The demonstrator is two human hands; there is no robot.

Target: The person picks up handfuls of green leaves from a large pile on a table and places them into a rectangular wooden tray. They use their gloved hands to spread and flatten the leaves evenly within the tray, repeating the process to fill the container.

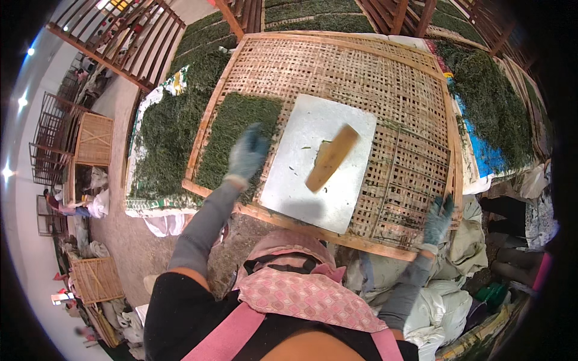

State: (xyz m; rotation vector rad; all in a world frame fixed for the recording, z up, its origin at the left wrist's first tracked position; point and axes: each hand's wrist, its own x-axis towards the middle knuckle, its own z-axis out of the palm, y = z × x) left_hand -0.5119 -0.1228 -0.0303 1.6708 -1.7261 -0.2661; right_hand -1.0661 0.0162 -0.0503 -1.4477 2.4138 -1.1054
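Note:
My left hand (249,152), in a bluish glove and blurred, is over the right part of a flat rectangle of shredded green plant matter (226,135) on a woven bamboo tray (316,63). My right hand (438,221), also gloved, rests at the tray's wooden frame at the near right corner, beside a thin wire rectangle frame (384,198) with crossbars. Between my hands, a white board (289,189) lies on the weave with a few green scraps on it. On or just above the board is a flat wooden piece (332,158), slanted and slightly blurred.
Heaps of green plant matter (165,144) lie on sacking left of the tray, and another heap (492,99) lies at the right over blue sheeting (478,144). Slatted wooden racks (117,58) stand beyond. White sacks (435,307) sit below at right, near a person's arm (519,266).

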